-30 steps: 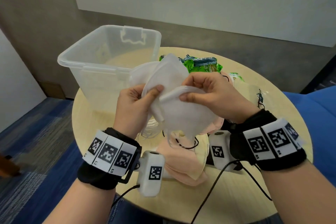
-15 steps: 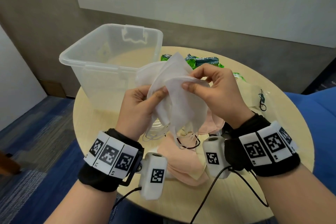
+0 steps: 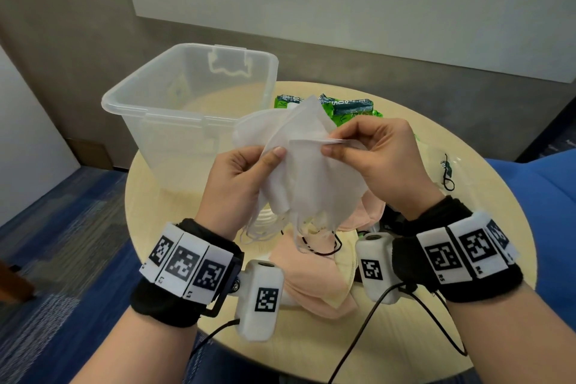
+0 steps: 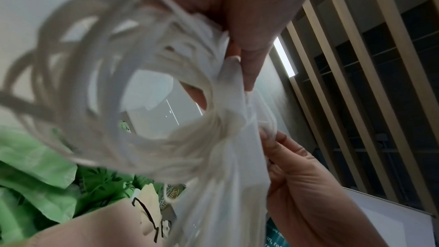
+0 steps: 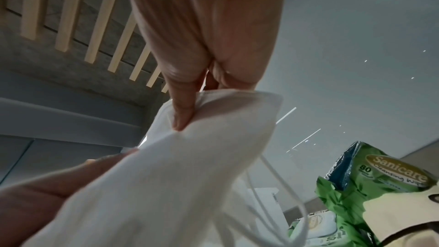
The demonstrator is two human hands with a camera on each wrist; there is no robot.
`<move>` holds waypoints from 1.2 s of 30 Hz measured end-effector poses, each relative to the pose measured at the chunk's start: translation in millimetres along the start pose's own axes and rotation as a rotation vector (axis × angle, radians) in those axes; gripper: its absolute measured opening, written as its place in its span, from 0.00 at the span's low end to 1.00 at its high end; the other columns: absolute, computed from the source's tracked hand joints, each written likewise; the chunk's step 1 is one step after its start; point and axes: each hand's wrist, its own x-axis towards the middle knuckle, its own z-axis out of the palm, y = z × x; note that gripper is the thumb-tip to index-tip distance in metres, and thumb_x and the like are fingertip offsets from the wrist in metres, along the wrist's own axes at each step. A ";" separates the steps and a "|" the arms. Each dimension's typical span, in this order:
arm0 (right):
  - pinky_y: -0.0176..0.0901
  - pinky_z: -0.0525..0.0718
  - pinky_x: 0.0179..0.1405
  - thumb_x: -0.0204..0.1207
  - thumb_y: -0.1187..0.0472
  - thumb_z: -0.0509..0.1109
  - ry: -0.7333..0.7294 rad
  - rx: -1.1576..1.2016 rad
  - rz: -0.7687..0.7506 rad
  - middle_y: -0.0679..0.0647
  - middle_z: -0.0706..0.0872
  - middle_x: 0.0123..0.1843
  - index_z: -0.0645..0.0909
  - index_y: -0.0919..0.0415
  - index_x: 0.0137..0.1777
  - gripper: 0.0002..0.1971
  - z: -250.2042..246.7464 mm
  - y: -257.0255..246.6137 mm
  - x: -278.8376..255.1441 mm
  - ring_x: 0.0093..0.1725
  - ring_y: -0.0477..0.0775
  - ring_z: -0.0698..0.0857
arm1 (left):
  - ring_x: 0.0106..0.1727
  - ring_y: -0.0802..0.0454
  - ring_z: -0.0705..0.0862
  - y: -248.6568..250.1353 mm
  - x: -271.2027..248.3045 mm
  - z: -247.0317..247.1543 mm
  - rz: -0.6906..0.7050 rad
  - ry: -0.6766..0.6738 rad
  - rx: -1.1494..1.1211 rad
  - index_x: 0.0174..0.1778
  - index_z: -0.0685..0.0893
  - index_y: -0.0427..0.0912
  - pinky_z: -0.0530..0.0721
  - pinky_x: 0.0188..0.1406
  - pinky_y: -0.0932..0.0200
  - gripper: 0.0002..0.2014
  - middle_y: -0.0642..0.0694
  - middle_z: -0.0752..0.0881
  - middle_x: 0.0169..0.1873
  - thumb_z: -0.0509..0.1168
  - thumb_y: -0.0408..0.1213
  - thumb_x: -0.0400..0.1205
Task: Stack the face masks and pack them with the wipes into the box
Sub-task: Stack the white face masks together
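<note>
Wrist bands with black-and-white square markers sit nearest me in the head view, lettered L1, L2 on the left and R4, R5 on the right. Just beyond them, pink masks [image 3: 314, 274] lie heaped on the round table [image 3: 405, 333], one with a black ear loop. Above that heap I hold a bunch of white masks [image 3: 311, 178] between both hands. My left hand [image 3: 237, 184] clamps their left side, thumb on top, fingers curled behind. My right hand [image 3: 383, 162] pinches an upper edge between thumb and forefinger, the other fingers bent clear.

My left wrist camera adds what the head view hides: the white ear loops [image 4: 114, 74] hanging in a blurred tangle close to the lens. My right wrist camera shows the thumb [image 5: 182, 108] pressed into the folded mask edge, and the green wipes pack [image 5: 380, 181], which reads "Sanicare", "80" and "Cleansing Wipes".

Farther off, the wipes [image 3: 352, 107] lie behind the masks near the table's far side. At far left the clear plastic box [image 3: 162, 106] stands on the table, open-topped, with no masks or wipes inside.
</note>
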 end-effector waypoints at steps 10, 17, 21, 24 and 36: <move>0.42 0.82 0.60 0.71 0.69 0.74 -0.193 -0.115 0.040 0.47 0.88 0.52 0.82 0.45 0.50 0.16 1.4 -6.4 0.7 0.54 0.46 0.85 | 0.29 0.59 0.83 0.4 -1.1 2.8 0.015 -0.017 -0.039 0.38 0.85 0.30 0.81 0.29 0.69 0.06 0.50 0.87 0.26 0.65 0.26 0.77; 0.47 0.76 0.42 0.67 0.64 0.75 -0.201 -0.051 0.155 0.51 0.84 0.35 0.81 0.51 0.34 0.08 1.8 1.3 -1.0 0.38 0.48 0.79 | 0.40 0.63 0.86 -3.0 1.3 1.5 0.075 0.026 0.021 0.45 0.86 0.44 0.83 0.42 0.68 0.11 0.57 0.90 0.35 0.67 0.23 0.76; 0.41 0.75 0.43 0.64 0.62 0.75 -0.163 -0.026 0.131 0.47 0.82 0.35 0.80 0.49 0.33 0.07 0.3 3.6 -1.2 0.38 0.45 0.79 | 0.42 0.64 0.85 -4.4 2.6 -0.5 0.086 0.085 0.039 0.45 0.85 0.48 0.82 0.44 0.69 0.13 0.59 0.89 0.36 0.68 0.24 0.76; 0.32 0.73 0.46 0.63 0.60 0.75 -0.100 -0.038 0.070 0.48 0.80 0.42 0.81 0.48 0.33 0.06 -5.0 5.3 -2.8 0.44 0.42 0.79 | 0.39 0.64 0.84 -3.9 4.5 -4.9 0.092 0.151 0.040 0.44 0.85 0.47 0.82 0.41 0.69 0.12 0.57 0.88 0.37 0.67 0.23 0.77; 0.30 0.79 0.33 0.70 0.71 0.74 -0.222 0.092 0.213 0.46 0.86 0.32 0.80 0.58 0.38 0.08 -31.4 -7.7 -3.4 0.32 0.41 0.82 | 0.38 0.67 0.83 -2.8 7.8 -11.3 0.106 0.227 0.054 0.53 0.83 0.38 0.82 0.43 0.72 0.10 0.52 0.86 0.41 0.65 0.23 0.78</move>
